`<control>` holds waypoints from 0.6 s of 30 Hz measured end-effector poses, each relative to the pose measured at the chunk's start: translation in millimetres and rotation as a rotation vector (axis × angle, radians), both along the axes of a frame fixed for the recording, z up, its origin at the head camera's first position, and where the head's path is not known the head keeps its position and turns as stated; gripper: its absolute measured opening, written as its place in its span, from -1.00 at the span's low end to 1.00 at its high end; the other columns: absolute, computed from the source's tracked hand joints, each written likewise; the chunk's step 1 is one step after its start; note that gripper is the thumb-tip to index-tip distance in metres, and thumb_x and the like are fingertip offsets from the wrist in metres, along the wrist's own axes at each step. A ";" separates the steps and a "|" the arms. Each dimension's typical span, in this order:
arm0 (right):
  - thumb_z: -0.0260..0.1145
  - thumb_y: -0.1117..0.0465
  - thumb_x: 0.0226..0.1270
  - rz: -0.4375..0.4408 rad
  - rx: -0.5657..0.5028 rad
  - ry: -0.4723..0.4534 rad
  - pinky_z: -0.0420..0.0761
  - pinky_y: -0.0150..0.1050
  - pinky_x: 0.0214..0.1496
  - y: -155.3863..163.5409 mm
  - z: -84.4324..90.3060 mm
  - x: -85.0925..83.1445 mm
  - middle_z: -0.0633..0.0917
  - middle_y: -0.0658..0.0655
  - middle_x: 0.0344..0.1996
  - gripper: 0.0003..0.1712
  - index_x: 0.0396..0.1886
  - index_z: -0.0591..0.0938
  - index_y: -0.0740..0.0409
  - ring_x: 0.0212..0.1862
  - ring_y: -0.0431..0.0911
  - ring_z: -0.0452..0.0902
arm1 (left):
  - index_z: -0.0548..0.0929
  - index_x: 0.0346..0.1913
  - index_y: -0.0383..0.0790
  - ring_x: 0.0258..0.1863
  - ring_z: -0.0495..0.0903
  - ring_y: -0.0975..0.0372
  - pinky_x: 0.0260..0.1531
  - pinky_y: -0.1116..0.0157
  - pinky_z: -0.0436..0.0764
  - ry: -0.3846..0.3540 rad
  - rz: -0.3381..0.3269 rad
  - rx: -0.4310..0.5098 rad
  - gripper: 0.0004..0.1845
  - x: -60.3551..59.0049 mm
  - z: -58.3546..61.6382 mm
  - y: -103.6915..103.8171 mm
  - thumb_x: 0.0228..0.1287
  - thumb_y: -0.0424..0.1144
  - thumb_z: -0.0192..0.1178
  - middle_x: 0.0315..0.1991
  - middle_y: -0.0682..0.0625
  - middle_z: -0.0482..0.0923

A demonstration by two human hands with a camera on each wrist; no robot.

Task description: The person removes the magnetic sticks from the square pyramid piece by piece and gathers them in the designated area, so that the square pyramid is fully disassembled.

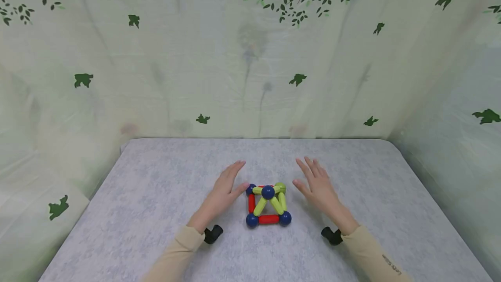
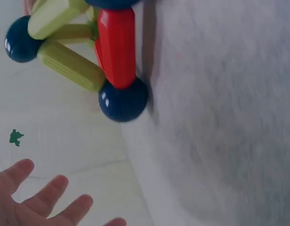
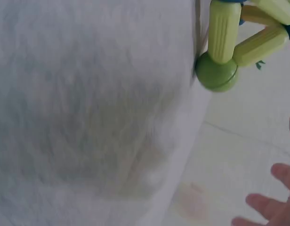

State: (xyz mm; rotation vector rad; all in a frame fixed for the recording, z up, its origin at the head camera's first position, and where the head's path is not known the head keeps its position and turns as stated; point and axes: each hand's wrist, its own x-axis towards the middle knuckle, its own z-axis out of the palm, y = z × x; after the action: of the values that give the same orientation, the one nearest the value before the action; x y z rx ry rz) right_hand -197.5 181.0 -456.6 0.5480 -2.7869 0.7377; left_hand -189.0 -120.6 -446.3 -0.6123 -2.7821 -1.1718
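Between my hands a pyramid of ball-and-rod building toy pieces (image 1: pixel 268 219) stands on the table. Its base has red rods and one yellow-green rod, with three blue balls and one green ball (image 3: pixel 216 73) at the corners. Yellow-green rods slope up to a blue ball (image 1: pixel 268 192) on top. To the left of it, my left hand (image 1: pixel 224 189) is held with fingers extended and its thumb close to the far-left blue ball. My right hand (image 1: pixel 320 189) is on the other side, fingers spread, apart from the toy. Neither hand holds anything.
The grey mottled table (image 1: pixel 164 173) reaches back to a pale curtain (image 1: pixel 219 77) printed with leaves and branches, which also hangs at both sides. A black wrist strap piece (image 1: pixel 213 234) sits at my left cuff, and a similar one (image 1: pixel 332 236) at the right.
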 end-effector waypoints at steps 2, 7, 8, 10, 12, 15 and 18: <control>0.20 0.02 0.41 0.083 -0.139 -0.019 0.21 0.22 0.28 -3.2 -2.0 2.0 0.26 0.31 0.37 -0.29 0.44 0.23 0.15 0.37 0.23 0.13 | 0.22 0.44 -0.11 0.37 0.16 0.06 0.28 -0.08 0.17 -0.034 -0.063 0.141 -0.36 0.3 -2.0 5.6 0.40 -0.01 0.10 0.39 -0.07 0.22; 0.26 0.18 0.37 0.223 -0.461 -0.180 0.53 -0.02 0.08 -16.6 -9.5 11.6 0.55 0.24 0.10 -0.46 0.29 0.41 0.21 0.10 0.07 0.49 | 0.42 0.27 -0.26 0.18 0.42 0.04 0.16 -0.09 0.33 -0.072 -0.145 0.347 -0.50 1.5 -9.9 23.0 0.31 -0.25 0.23 0.15 -0.19 0.50; 0.26 0.20 0.37 0.235 -0.510 -0.221 0.55 -0.07 0.05 -19.7 -11.0 13.9 0.58 0.23 0.05 -0.50 0.26 0.44 0.22 0.06 0.05 0.52 | 0.43 0.25 -0.27 0.16 0.43 0.04 0.16 -0.09 0.33 -0.079 -0.153 0.371 -0.51 2.2 -11.5 26.4 0.29 -0.28 0.25 0.12 -0.19 0.51; 0.26 0.23 0.37 0.253 -0.574 -0.287 0.57 -0.16 0.00 -25.3 -13.7 18.3 0.61 0.20 -0.04 -0.55 0.21 0.47 0.24 0.00 0.02 0.55 | 0.45 0.22 -0.29 0.15 0.44 0.01 0.16 -0.10 0.33 -0.087 -0.172 0.419 -0.51 3.9 -13.8 32.7 0.25 -0.33 0.28 0.11 -0.22 0.51; 0.26 0.26 0.36 0.268 -0.608 -0.334 0.58 -0.22 -0.03 -30.4 -15.1 22.5 0.62 0.18 -0.10 -0.61 0.14 0.48 0.28 -0.05 0.03 0.56 | 0.46 0.21 -0.29 0.16 0.42 0.00 0.17 -0.09 0.33 -0.087 -0.190 0.446 -0.51 5.3 -16.5 38.3 0.21 -0.37 0.30 0.12 -0.23 0.50; 0.26 0.33 0.34 0.280 -0.621 -0.368 0.58 -0.24 -0.07 -37.7 -13.2 28.3 0.62 0.21 -0.13 -0.69 0.04 0.50 0.33 -0.10 0.07 0.57 | 0.48 0.19 -0.28 0.14 0.43 0.04 0.12 -0.02 0.42 -0.082 -0.205 0.447 -0.51 8.2 -19.1 45.1 0.19 -0.36 0.33 0.12 -0.17 0.49; 0.28 0.40 0.29 0.262 -0.615 -0.387 0.59 -0.26 -0.09 -44.9 -2.7 35.5 0.62 0.22 -0.17 -0.75 -0.05 0.52 0.37 -0.15 0.09 0.57 | 0.50 0.16 -0.25 0.05 0.47 0.12 -0.04 0.07 0.53 -0.075 -0.202 0.429 -0.54 10.5 -21.3 49.9 0.20 -0.31 0.33 0.07 -0.07 0.51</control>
State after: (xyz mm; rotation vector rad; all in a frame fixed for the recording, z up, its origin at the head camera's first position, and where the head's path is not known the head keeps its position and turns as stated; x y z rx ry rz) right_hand -162.0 136.1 -459.3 0.7006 -2.5983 1.8379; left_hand -178.6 -70.6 -467.6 -0.8243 -2.4420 -1.7954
